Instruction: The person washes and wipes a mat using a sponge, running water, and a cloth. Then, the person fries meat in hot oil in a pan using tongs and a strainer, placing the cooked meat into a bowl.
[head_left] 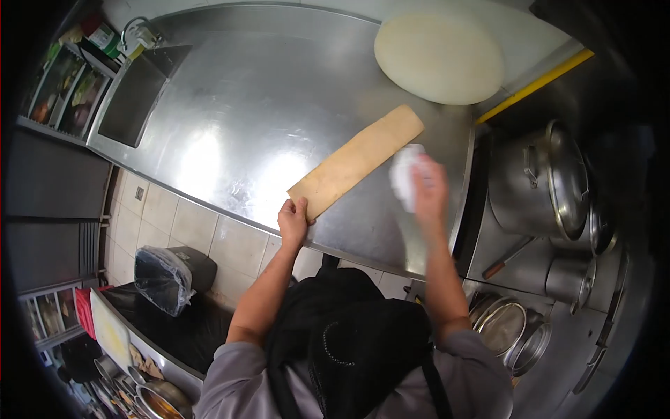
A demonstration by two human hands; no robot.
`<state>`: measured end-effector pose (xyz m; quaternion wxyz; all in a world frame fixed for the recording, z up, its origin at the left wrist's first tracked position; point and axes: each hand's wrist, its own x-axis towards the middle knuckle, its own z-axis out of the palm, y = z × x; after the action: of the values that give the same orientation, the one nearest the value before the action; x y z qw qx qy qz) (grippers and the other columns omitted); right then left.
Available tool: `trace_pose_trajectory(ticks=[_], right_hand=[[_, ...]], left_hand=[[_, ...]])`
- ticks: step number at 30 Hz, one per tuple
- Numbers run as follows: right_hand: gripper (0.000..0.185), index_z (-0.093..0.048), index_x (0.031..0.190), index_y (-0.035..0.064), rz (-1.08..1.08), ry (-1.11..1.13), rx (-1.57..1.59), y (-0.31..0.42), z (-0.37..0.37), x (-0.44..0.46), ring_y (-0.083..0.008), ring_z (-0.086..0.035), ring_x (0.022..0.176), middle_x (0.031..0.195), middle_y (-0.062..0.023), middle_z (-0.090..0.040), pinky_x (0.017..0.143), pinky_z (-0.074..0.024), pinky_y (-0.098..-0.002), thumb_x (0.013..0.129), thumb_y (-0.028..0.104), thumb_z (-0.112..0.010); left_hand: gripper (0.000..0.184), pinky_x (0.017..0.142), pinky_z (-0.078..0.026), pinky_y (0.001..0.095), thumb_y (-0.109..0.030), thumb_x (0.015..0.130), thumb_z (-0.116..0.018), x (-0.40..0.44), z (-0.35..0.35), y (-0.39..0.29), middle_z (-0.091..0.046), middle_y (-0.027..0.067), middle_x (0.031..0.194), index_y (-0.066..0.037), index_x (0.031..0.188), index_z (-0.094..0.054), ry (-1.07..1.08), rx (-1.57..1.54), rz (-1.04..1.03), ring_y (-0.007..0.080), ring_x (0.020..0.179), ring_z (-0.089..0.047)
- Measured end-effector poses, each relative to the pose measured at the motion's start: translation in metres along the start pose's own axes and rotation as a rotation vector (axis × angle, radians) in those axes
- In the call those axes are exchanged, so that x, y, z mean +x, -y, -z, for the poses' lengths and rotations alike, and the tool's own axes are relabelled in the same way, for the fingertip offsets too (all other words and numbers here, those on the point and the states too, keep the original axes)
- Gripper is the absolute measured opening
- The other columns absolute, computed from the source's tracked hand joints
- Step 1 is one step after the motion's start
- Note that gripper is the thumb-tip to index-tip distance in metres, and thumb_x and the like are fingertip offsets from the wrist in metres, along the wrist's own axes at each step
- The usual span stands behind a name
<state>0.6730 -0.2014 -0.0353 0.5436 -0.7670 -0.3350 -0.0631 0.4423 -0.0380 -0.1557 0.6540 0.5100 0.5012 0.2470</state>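
Note:
My left hand (293,222) grips the near end of a long, flat wooden board (359,162), thumb on top. The board slants across the steel worktop (258,91), its far end pointing up and to the right. To the right of the board, my right hand (429,183) is closed on a white cloth (403,176) at the worktop surface. That hand and the cloth are a little smeared by motion. Whether the cloth touches the board's edge I cannot tell.
A big round pale board (440,57) leans at the back right. A sink (136,98) is at the far left. On the right stand a large lidded pot (527,181) and a smaller pot (567,279). A lined bin (167,276) stands on the tiled floor.

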Motion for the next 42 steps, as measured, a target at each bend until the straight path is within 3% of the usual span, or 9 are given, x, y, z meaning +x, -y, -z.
trace_pose_trajectory(ticks=[3, 6, 10, 24, 27, 30, 33, 37, 42], right_hand=[[0.026, -0.066, 0.108, 0.0075, 0.155, 0.336, 0.037, 0.049, -0.088, -0.033, -0.0328, -0.061, 0.097, 0.107, -0.0136, -0.063, 0.085, -0.0494, -0.0394, 0.083, 0.003, -0.066], [0.027, -0.067, 0.111, 0.0141, 0.235, 0.538, -0.256, 0.031, -0.181, -0.089, -0.0322, -0.054, 0.11, 0.116, -0.0129, -0.058, 0.09, -0.0396, -0.0482, 0.087, 0.023, -0.062], [0.031, -0.066, 0.112, 0.0165, 0.257, 0.638, -0.247, -0.002, -0.173, -0.084, -0.0305, -0.051, 0.111, 0.117, -0.012, -0.056, 0.09, -0.0356, -0.0487, 0.087, 0.034, -0.061], [0.042, -0.063, 0.112, 0.0094, -0.14, -0.013, -1.017, -0.195, -0.041, 0.11, -0.0355, -0.057, 0.105, 0.111, -0.0175, -0.06, 0.086, -0.045, -0.0548, 0.092, 0.046, -0.054], [0.036, -0.064, 0.105, 0.0076, -0.232, 0.063, -0.883, -0.184, -0.014, 0.136, -0.0391, -0.06, 0.098, 0.099, -0.0187, -0.062, 0.081, -0.0476, -0.0491, 0.093, 0.04, -0.054], [0.025, -0.063, 0.1, 0.0055, -0.031, 0.236, -0.483, -0.068, -0.058, 0.078, -0.0377, -0.059, 0.091, 0.095, -0.0188, -0.062, 0.082, -0.0468, -0.0475, 0.095, 0.028, -0.053], [0.017, -0.064, 0.1, 0.0175, 0.417, 0.644, -0.676, -0.046, -0.151, -0.053, -0.0283, -0.055, 0.097, 0.099, -0.0085, -0.058, 0.082, -0.0423, -0.0475, 0.088, 0.027, -0.058], [0.023, -0.066, 0.098, 0.0192, 0.356, 0.537, -0.433, -0.021, -0.166, -0.076, -0.0258, -0.052, 0.106, 0.107, -0.0054, -0.057, 0.084, -0.0386, -0.0527, 0.084, 0.037, -0.063], [0.022, -0.064, 0.101, 0.0156, 0.07, 0.235, -0.89, -0.142, -0.085, 0.062, -0.0291, -0.055, 0.104, 0.104, -0.0107, -0.06, 0.08, -0.0456, -0.0542, 0.093, 0.032, -0.054]], left_hand=[[0.031, 0.051, -0.054, 0.0295, -0.023, 0.097, -0.057, -0.001, 0.007, 0.003, -0.064, 0.0097, 0.072, 0.008, 0.095, -0.063, 0.069, 0.146, 0.031, 0.0137, 0.06, -0.06], [0.027, 0.056, -0.052, 0.033, -0.019, 0.094, -0.058, -0.005, 0.01, -0.006, -0.062, 0.0095, 0.067, 0.007, 0.092, -0.064, -0.004, 0.321, -0.083, 0.0163, 0.06, -0.06], [0.026, 0.052, -0.046, 0.0338, -0.018, 0.091, -0.061, -0.001, 0.01, -0.006, -0.059, 0.0067, 0.062, 0.003, 0.076, -0.059, -0.053, 0.338, -0.084, 0.0133, 0.056, -0.053], [0.031, 0.05, -0.043, 0.0288, -0.024, 0.094, -0.065, 0.0, 0.012, 0.012, -0.055, 0.002, 0.06, 0.002, 0.079, -0.06, -0.017, 0.195, 0.015, 0.0084, 0.054, -0.047], [0.03, 0.051, -0.042, 0.0294, -0.025, 0.093, -0.065, -0.001, 0.014, 0.01, -0.056, 0.0031, 0.06, 0.002, 0.08, -0.061, -0.023, 0.297, 0.004, 0.0088, 0.055, -0.047], [0.03, 0.052, -0.041, 0.03, -0.025, 0.092, -0.066, -0.001, 0.013, 0.005, -0.057, 0.0038, 0.061, 0.002, 0.079, -0.061, -0.034, 0.363, -0.006, 0.009, 0.055, -0.047], [0.031, 0.051, -0.041, 0.0305, -0.024, 0.092, -0.066, -0.007, 0.01, -0.008, -0.058, 0.0043, 0.061, 0.002, 0.078, -0.061, -0.062, 0.431, -0.02, 0.0097, 0.055, -0.047], [0.031, 0.051, -0.041, 0.031, -0.025, 0.093, -0.065, 0.003, 0.017, 0.013, -0.059, 0.0051, 0.062, 0.003, 0.078, -0.06, -0.039, 0.289, -0.024, 0.0104, 0.055, -0.048], [0.032, 0.05, -0.041, 0.0312, -0.024, 0.093, -0.065, -0.002, 0.016, -0.001, -0.058, 0.005, 0.061, 0.002, 0.076, -0.058, -0.042, 0.402, -0.043, 0.01, 0.054, -0.047]])
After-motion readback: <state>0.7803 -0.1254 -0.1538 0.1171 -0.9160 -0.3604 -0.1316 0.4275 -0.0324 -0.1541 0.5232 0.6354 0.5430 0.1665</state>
